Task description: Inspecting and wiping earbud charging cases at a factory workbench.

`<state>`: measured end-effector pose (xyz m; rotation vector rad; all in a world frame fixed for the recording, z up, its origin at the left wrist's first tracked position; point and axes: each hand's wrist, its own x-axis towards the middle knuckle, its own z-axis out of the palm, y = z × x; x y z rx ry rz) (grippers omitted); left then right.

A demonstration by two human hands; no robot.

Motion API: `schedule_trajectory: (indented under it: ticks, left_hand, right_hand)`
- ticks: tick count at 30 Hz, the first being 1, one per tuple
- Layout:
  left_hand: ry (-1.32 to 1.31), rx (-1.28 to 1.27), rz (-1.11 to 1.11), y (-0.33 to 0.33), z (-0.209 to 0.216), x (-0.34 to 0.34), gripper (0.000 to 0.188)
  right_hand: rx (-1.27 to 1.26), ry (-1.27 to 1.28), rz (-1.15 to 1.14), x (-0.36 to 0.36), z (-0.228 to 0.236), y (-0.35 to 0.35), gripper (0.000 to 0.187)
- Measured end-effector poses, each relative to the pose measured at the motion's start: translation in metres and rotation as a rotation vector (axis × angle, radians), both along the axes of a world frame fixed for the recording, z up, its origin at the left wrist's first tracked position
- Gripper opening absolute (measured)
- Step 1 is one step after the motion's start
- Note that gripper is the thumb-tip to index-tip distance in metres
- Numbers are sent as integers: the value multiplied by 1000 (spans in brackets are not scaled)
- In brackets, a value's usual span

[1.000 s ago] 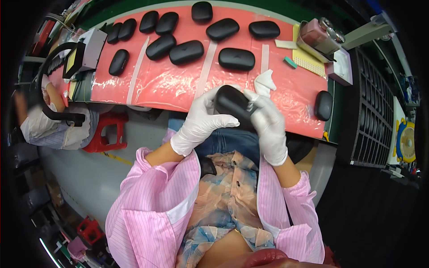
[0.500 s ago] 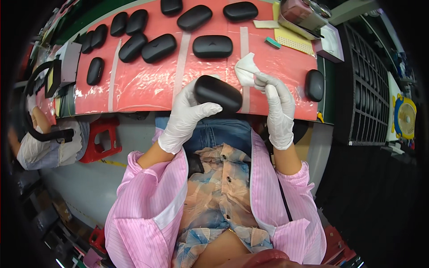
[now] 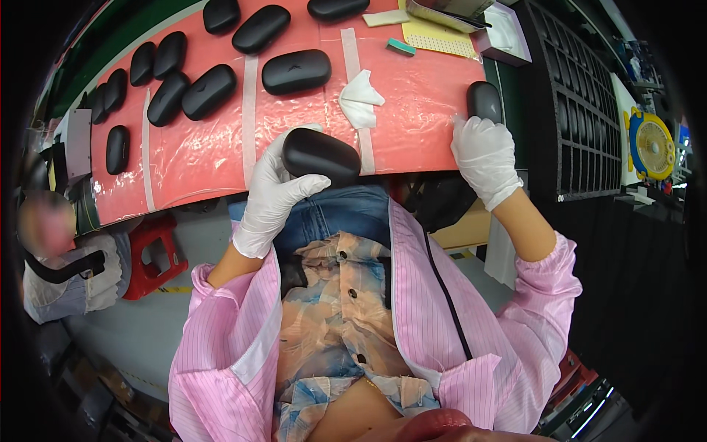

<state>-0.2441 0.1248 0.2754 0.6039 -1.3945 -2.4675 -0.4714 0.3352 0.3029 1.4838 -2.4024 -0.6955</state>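
Observation:
My gloved left hand holds a black rounded hard case just off the near table edge, thumb across its near side and fingers behind. At the right end of the red mat is my gloved right hand, its fingers curled in. What those fingers hold, if anything, is hidden. Right beyond its knuckles lies another black case, partly covered by the hand. Between the hands and farther off, a crumpled white cloth rests on the mat.
Several more black cases lie across the red mat. A teal-green block, a yellow dotted sheet and a white-lined box are at the back right. Beyond the right edge stands a black compartment rack. Another person sits at left.
My right hand has let go of the white cloth and moved right to the case at the mat's end, fingers curling. My left hand still holds its case; the view has shifted right.

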Motion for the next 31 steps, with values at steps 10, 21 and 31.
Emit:
schedule_trajectory:
  ticks: [10, 21, 31]
  left_hand:
    - [3, -24, -29, -5, -4, 2, 69]
    - [72, 98, -22, 8, 16, 2, 58]
    - [-48, -104, 40, 0, 26, 28, 68]
  right_hand:
    - [429, -221, -76, 14, 51, -28, 17]
    - [-812, -1482, 11, 107, 32, -52, 50]
    - [-949, -2241, -141, 130, 6, -82, 58]
